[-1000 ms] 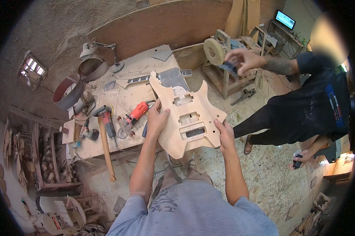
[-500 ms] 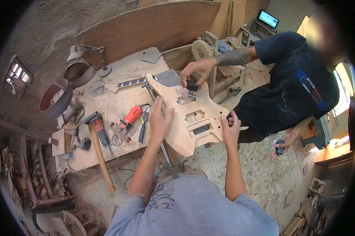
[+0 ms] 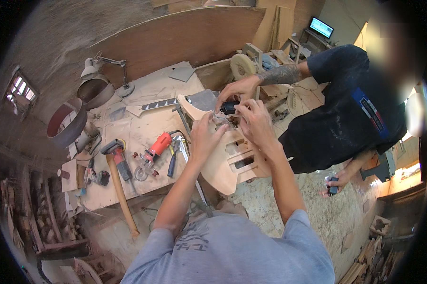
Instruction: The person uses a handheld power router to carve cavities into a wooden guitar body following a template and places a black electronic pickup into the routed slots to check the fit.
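A: From where does the head view look?
B: From the wearer's head, steeply downward, over the grey fabric T-shirt (image 3: pixel 237 251) at six o'clock.
A: How near?
B: Near the pale bare-wood guitar body (image 3: pixel 219 169) at centre, well apart from the glowing blue rectangular screen (image 3: pixel 321 27) between one and two o'clock.

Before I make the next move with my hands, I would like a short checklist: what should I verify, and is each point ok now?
1. Black part at the guitar body's upper end: ok.
2. Black part held: ok, the co-worker's hand has it.
3. Room around the black part: not ok, your left hand, your right hand and the co-worker's hand crowd there.
4. Black part seated: cannot tell, hands hide its underside.
5. Red power tool away from the guitar body: ok, it lies on the workbench.
6. Guitar body supported from below: cannot tell, hidden.
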A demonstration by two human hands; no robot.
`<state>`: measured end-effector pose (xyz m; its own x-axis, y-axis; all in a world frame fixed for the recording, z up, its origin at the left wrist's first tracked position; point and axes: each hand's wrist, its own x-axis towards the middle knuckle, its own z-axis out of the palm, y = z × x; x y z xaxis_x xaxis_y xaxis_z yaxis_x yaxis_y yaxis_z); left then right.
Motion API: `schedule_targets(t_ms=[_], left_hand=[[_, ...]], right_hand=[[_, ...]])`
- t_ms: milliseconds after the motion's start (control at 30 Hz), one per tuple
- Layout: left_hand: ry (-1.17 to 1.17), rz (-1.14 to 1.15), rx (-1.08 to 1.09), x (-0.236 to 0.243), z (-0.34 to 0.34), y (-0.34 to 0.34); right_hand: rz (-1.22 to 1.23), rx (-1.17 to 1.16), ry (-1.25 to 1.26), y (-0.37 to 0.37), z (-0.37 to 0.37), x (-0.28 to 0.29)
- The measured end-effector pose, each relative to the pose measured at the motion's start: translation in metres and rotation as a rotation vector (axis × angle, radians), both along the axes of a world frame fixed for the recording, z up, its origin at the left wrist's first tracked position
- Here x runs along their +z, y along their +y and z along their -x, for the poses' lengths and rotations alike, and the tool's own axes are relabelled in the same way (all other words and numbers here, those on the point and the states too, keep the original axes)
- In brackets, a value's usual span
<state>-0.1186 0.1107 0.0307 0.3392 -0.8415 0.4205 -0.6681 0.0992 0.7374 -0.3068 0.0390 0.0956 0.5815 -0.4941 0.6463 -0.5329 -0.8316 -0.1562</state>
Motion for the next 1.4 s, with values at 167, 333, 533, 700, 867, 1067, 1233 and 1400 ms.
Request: schedule_targets(t_ms=[167,333,533,700,867,1067,1233,1400], left_hand=[[-0.021,-0.054,0.054,-0.006,-0.003,-0.014],[0.041,0.076,0.023,-0.020,-0.008,-0.021],[0.029,0.014,0.027,-0.020,-0.012,-0.023],[0.120,-0.003,0.014,-0.025,-0.015,-0.026],[0.380,-0.073,-0.047,-0.022,-0.014,-0.029],[0.114,0.068,-0.029,-0.006,-0.019,-0.036],[0.034,0.142,-0.170,0.024,-0.019,-0.050],[0.174,0.023,-0.351,0.006,-0.026,-0.060]], right_hand=[[0.066,0.080,0.247,-0.030,-0.016,0.009],[0.009,0.135,0.468,-0.045,-0.025,0.012],[-0.018,0.228,0.472,-0.069,-0.027,-0.011],[0.096,0.318,0.502,-0.065,-0.022,-0.014],[0.019,0.280,0.684,-0.066,-0.020,-0.019],[-0.095,0.380,0.401,-0.074,-0.006,-0.021],[-0.333,0.452,0.143,-0.066,0.007,-0.006],[-0.793,0.428,-0.088,-0.058,0.012,-0.017]])
